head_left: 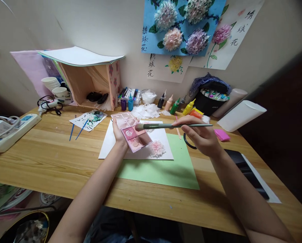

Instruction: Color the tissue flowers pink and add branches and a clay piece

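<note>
The left hand (119, 134) has its grip closed around one pink rectangular makeup palette (131, 131), held tilted above the white paper sheet (108, 145) near the middle of the wooden table (52, 158), while the right hand (200, 135) pinches one long grey-handled brush (171, 126), bristles over the palette. One green paper sheet (163, 168) reaches toward the near edge, with bare wood left of it. Five paper flowers (172, 38) hang on the blue wall sheet, beside handwritten Chinese characters.

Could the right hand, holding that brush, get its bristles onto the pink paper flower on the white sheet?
Probably yes: the right hand holds the brush just above the flower, with nothing between them.
</note>
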{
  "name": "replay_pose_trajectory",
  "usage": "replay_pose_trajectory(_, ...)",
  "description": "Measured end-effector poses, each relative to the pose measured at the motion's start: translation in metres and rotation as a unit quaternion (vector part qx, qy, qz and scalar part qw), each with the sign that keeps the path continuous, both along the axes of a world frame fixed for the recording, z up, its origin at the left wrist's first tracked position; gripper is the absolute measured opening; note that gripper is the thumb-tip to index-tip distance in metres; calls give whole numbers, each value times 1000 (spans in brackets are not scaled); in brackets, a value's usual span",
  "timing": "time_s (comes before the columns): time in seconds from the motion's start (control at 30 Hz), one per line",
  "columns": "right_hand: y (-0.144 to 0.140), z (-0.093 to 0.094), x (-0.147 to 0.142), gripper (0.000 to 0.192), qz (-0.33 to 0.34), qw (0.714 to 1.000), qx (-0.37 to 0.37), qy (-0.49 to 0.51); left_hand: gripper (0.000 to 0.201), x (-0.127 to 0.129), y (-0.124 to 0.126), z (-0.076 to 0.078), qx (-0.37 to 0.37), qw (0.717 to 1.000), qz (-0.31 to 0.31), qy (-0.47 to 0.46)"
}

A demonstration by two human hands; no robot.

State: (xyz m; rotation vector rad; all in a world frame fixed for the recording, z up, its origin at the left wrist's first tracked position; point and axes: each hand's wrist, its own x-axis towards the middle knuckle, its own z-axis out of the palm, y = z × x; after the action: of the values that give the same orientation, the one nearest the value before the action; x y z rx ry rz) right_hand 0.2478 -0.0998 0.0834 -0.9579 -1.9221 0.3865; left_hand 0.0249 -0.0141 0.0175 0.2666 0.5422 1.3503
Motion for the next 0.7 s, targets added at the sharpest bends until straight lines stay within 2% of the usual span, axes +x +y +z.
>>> replay_pose_trajectory(0.1, -1, -5, -6, 18, 27, 999, -5, -19, 63, 9, -7, -2, -13, 1000, -25, -3)
replay_pose_trajectory(0.27, 0, -12, -15, 19, 36, 997, 2, -67, 60, 16, -12, -5, -28, 999, -30, -15)
replay_pose_trajectory(0.53, -5, -11, -20, 21, 58, 993, -36, -92, 56, 13, -10, -1, -24, 999, 22, -30)
replay_pose_trajectory(0.7, -4, -10, -15, 19, 61, 992, -53, -94, 58, 14, -12, -1, -14, 1000, 17, -11)
